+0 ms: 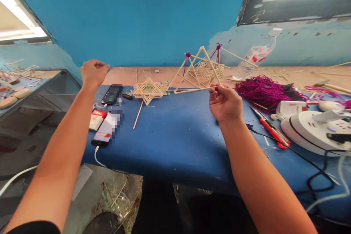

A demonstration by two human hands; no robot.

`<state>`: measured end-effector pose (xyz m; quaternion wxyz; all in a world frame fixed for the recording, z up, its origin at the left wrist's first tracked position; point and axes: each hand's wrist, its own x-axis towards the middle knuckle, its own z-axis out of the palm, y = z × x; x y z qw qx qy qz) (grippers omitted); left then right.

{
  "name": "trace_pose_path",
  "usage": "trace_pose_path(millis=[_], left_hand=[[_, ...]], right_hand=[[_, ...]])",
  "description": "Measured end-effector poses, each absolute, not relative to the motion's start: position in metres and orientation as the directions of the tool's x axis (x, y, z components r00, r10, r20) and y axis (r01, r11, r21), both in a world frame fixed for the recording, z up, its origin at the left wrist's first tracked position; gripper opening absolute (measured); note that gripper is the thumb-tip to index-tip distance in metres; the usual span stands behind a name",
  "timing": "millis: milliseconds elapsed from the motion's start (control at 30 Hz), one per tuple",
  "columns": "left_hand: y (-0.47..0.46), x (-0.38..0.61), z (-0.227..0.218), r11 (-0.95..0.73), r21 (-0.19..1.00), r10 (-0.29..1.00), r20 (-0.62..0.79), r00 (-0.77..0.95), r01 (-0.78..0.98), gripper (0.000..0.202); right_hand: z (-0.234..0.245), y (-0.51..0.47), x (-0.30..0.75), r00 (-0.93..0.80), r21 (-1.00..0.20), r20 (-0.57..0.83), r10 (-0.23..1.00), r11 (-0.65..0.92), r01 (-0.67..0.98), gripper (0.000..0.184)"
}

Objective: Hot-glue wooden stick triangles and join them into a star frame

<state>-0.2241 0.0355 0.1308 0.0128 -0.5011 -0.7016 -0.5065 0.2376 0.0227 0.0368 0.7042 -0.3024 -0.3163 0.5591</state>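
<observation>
My right hand (225, 102) pinches the near corner of a pyramid-shaped frame of thin wooden sticks (197, 70), which rests on the blue table top (175, 131). Purple yarn ties (188, 55) mark the frame's upper joints. My left hand (93, 72) is raised above the table's left end with its fingers curled closed and nothing visible in it. A flat woven star of sticks (148, 90) lies between the two hands, and a loose stick (138, 114) lies in front of it.
Two phones (107, 126) and a small pack lie at the left edge. A heap of purple yarn (263, 91), a red utility knife (271, 126), a white power strip (315, 129) with cables and a plastic bottle (255, 58) are at the right.
</observation>
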Motion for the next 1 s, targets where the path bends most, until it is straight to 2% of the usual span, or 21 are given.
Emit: trace_pose_path(millis=[33, 100, 167, 233, 300, 500, 733, 900, 1000], left_hand=[[0.037, -0.239, 0.127, 0.217, 0.619, 0.702, 0.438, -0.561, 0.755, 0.025], [0.038, -0.256, 0.115, 0.474, 0.434, 0.791, 0.172, -0.587, 0.766, 0.032], [0.040, -0.261, 0.102, 0.557, 0.328, 0.809, -0.005, -0.588, 0.763, 0.044], [0.042, -0.261, 0.090, 0.591, 0.308, 0.797, -0.081, -0.598, 0.746, 0.057], [0.046, -0.261, 0.082, 0.597, 0.304, 0.795, -0.098, -0.599, 0.742, 0.064], [0.061, -0.265, 0.075, 0.578, 0.247, 0.809, -0.056, -0.584, 0.777, 0.058], [0.075, -0.272, 0.064, 0.563, 0.178, 0.824, -0.050, -0.564, 0.807, 0.060], [0.082, -0.283, 0.054, 0.438, 0.316, 0.871, 0.082, -0.484, 0.841, 0.073], [0.084, -0.287, 0.054, 0.440, 0.284, 0.883, 0.038, -0.468, 0.852, 0.072]], right_hand=[[0.037, 0.022, 0.237, 0.169, -0.790, 0.103, 0.980, 0.184, -0.586, 0.018], [0.038, 0.022, 0.237, 0.168, -0.805, 0.088, 0.982, 0.170, -0.569, 0.016], [0.038, 0.021, 0.236, 0.163, -0.812, 0.087, 0.983, 0.164, -0.559, 0.017], [0.038, 0.021, 0.237, 0.153, -0.817, 0.098, 0.983, 0.167, -0.552, 0.019], [0.037, 0.021, 0.237, 0.153, -0.815, 0.101, 0.983, 0.170, -0.555, 0.019], [0.037, 0.022, 0.237, 0.166, -0.782, 0.072, 0.983, 0.159, -0.602, 0.013], [0.039, 0.020, 0.238, 0.153, -0.807, 0.078, 0.985, 0.153, -0.570, 0.018], [0.041, 0.018, 0.236, 0.156, -0.800, 0.077, 0.985, 0.154, -0.579, 0.016], [0.039, 0.020, 0.235, 0.155, -0.790, 0.078, 0.985, 0.155, -0.593, 0.017]])
